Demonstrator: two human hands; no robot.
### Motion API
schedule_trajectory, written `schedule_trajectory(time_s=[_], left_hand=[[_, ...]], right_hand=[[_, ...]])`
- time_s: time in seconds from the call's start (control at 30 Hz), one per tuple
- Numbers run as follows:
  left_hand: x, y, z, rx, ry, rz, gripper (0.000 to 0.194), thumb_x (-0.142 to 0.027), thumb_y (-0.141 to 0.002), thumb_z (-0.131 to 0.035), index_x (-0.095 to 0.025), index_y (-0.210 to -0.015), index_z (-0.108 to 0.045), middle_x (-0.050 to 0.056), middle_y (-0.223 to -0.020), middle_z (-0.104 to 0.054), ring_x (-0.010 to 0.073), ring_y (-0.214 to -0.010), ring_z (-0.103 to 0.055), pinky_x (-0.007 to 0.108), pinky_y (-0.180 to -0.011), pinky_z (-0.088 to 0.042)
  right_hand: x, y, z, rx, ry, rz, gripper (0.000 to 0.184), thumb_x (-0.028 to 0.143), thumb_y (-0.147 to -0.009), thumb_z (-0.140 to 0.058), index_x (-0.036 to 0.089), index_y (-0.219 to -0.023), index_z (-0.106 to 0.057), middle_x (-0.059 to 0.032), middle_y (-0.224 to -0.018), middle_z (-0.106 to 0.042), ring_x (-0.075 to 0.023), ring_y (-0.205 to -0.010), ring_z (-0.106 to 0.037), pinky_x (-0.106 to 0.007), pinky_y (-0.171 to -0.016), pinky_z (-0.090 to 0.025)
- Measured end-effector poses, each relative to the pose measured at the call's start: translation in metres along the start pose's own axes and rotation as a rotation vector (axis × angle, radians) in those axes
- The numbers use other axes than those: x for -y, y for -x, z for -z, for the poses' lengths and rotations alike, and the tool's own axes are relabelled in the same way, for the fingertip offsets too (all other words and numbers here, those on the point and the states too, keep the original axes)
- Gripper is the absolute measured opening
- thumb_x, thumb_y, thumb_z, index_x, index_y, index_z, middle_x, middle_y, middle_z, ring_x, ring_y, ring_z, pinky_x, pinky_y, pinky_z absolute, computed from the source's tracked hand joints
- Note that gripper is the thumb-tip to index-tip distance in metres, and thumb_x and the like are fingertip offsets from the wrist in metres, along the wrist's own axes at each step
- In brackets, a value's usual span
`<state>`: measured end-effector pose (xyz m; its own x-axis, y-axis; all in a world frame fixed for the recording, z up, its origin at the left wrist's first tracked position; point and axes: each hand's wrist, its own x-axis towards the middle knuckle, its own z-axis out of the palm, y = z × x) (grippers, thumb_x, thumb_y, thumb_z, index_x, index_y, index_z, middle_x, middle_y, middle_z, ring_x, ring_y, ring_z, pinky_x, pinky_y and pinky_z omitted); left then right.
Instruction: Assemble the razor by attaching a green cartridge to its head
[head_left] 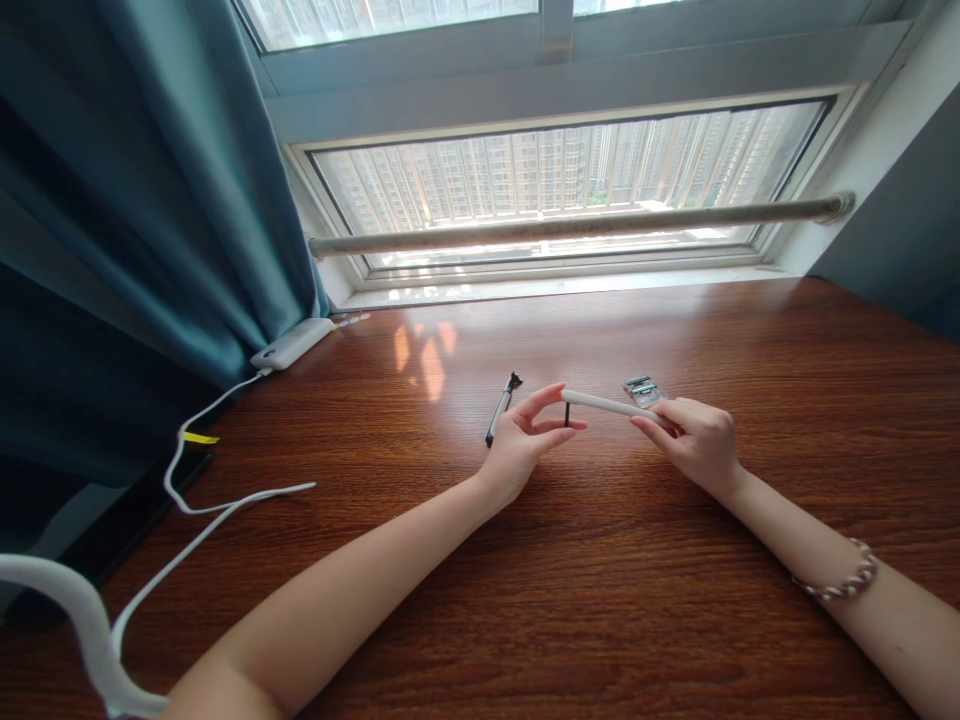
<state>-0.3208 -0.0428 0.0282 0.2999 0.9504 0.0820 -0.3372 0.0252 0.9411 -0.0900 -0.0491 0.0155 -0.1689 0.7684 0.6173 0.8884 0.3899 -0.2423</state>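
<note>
A slim white stick (609, 404) is held above the table, pinched by its right end in my right hand (697, 440). My left hand (521, 450) is at the stick's other end, its index fingertip touching the tip. A short black rod (567, 413) stands upright under that end, between the index finger and thumb of my left hand. Just behind the left hand lies a slender black-and-white tool (499, 410) with a black head, partly hidden by the fingers. Near the right hand rests a small clear packet (643, 389) with greenish strips.
The brown wooden table (600, 600) reaches back to a window with a white rail (585, 230). A white power strip (294, 343) sits by the blue curtain (172, 180). White cable (202, 530) and a thick white curved tube (67, 600) are at the left.
</note>
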Motion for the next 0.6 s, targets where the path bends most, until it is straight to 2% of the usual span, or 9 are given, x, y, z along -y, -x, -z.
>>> schedule_trajectory(time_s=[0.1,0.2,0.27,0.4,0.5,0.6], left_hand=[[0.0018,-0.0008,0.0011,-0.009,-0.014,0.028,0.050,-0.014,-0.061,-0.071,-0.024,-0.108,-0.056,0.005,-0.112,-0.058,0.0226,-0.091,-0.061,0.035,-0.084,-0.044],[0.0027,-0.0015,0.0022,-0.028,-0.040,0.054,0.038,-0.016,-0.062,-0.071,-0.018,-0.098,-0.061,0.006,-0.095,-0.066,0.0231,-0.093,-0.060,0.035,-0.086,-0.043],[0.0024,-0.0018,0.0027,-0.029,-0.066,0.047,0.032,-0.019,-0.064,-0.069,-0.015,-0.095,-0.063,0.008,-0.096,-0.066,0.0227,-0.093,-0.061,0.036,-0.088,-0.043],[0.0015,-0.0020,0.0027,-0.040,-0.075,0.070,0.032,-0.023,-0.065,-0.068,-0.013,-0.095,-0.064,0.010,-0.098,-0.066,0.0226,-0.091,-0.061,0.038,-0.089,-0.043],[0.0016,-0.0025,0.0027,-0.068,-0.034,0.087,0.033,-0.025,-0.065,-0.069,-0.013,-0.095,-0.064,0.010,-0.095,-0.067,0.0223,-0.087,-0.063,0.040,-0.089,-0.043],[0.0021,-0.0031,0.0033,-0.081,-0.049,0.047,0.032,-0.026,-0.065,-0.068,-0.013,-0.095,-0.064,0.010,-0.094,-0.067,0.0223,-0.084,-0.063,0.041,-0.089,-0.043]], right_hand=[[0.0005,-0.0003,0.0002,0.000,-0.005,0.010,0.039,0.047,-0.078,-0.052,0.017,-0.053,-0.052,0.0019,-0.047,-0.042,-0.0097,-0.047,-0.039,-0.023,-0.052,-0.026],[0.0006,-0.0002,-0.0003,-0.002,0.007,0.000,0.041,0.048,-0.078,-0.051,0.017,-0.051,-0.051,0.0017,-0.046,-0.042,-0.0096,-0.046,-0.039,-0.023,-0.052,-0.026],[0.0002,0.0001,-0.0011,-0.009,0.033,-0.027,0.042,0.049,-0.077,-0.051,0.017,-0.051,-0.051,0.0015,-0.046,-0.042,-0.0096,-0.046,-0.040,-0.023,-0.052,-0.025],[-0.0007,0.0004,-0.0018,-0.020,0.063,-0.074,0.042,0.050,-0.078,-0.049,0.017,-0.052,-0.053,0.0015,-0.046,-0.044,-0.0097,-0.046,-0.040,-0.023,-0.051,-0.025],[-0.0009,0.0002,-0.0017,0.008,0.040,-0.057,0.042,0.050,-0.078,-0.049,0.017,-0.052,-0.053,0.0017,-0.046,-0.044,-0.0096,-0.045,-0.041,-0.023,-0.051,-0.025],[-0.0006,0.0000,-0.0019,0.012,0.045,-0.054,0.043,0.050,-0.078,-0.049,0.017,-0.050,-0.050,0.0018,-0.045,-0.044,-0.0095,-0.045,-0.040,-0.023,-0.051,-0.025]])
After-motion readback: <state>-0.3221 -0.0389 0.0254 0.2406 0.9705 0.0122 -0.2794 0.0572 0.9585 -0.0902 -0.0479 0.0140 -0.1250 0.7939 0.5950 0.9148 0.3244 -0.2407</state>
